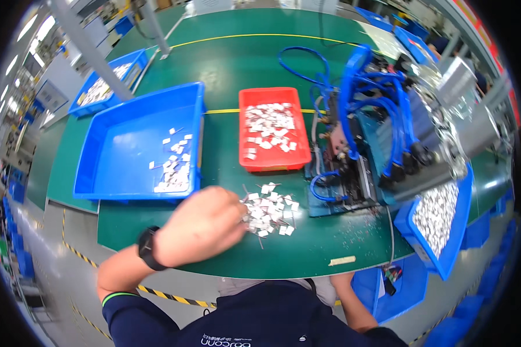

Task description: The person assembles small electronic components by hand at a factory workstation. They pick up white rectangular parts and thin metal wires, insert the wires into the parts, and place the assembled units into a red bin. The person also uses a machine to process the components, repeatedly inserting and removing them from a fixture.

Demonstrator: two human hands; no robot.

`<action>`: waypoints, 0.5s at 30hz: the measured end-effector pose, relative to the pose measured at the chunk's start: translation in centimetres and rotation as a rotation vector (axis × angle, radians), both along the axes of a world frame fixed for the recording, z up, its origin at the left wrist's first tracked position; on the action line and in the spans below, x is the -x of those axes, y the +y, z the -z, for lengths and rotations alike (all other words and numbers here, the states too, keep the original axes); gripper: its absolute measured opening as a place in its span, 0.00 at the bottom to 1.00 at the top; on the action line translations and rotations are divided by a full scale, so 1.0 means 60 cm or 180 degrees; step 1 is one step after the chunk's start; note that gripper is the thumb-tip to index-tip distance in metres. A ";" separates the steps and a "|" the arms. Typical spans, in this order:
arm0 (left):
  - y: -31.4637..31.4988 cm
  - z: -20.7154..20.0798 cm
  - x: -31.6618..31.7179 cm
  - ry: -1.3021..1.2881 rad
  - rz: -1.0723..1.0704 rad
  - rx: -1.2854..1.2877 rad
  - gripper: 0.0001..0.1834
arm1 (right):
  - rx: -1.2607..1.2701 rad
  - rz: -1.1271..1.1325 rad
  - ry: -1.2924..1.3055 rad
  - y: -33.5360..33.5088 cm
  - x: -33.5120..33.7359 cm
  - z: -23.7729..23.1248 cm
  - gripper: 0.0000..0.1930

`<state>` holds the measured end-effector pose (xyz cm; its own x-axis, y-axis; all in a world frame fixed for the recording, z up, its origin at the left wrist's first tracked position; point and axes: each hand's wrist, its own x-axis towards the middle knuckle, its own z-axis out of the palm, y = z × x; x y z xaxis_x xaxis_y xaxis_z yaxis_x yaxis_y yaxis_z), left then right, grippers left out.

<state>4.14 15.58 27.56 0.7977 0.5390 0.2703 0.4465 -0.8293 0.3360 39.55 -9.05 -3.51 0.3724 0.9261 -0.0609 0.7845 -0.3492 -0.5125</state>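
My left hand (205, 224), with a black watch on the wrist, is over the green table at the left edge of a loose pile of small white parts (267, 211) with thin leads. Its fingers are curled in and slightly blurred; whatever they hold is hidden. Below the table's front edge is my right hand (342, 280), its fingers out of sight under the tabletop. Beyond the pile stands a red bin (275, 163) holding many of the same white parts. A large blue bin (107, 188) to its left has some of them in its right corner.
A machine with blue hoses (362, 127) occupies the table's right side. Beside it a tilted blue bin (411, 231) is full of white pieces. Another blue bin (136, 63) stands at the far left, near a grey post (90, 49). A pale strip (342, 261) lies near the front edge.
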 end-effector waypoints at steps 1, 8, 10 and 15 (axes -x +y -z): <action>-0.012 0.016 -0.028 -0.0057 0.0232 -0.0037 0.21 | -0.0019 0.0067 -0.0079 0.008 0.002 -0.007 0.16; -0.018 0.074 -0.159 0.0019 0.0398 -0.0555 0.27 | -0.0127 0.0596 -0.0018 0.013 -0.010 -0.038 0.32; -0.035 0.085 -0.161 0.0073 0.0324 -0.1004 0.20 | -0.0197 0.0873 -0.0068 0.008 0.000 -0.052 0.42; -0.069 0.080 -0.173 0.0433 0.0483 -0.1453 0.14 | -0.0038 0.1078 0.0246 -0.008 0.001 -0.091 0.50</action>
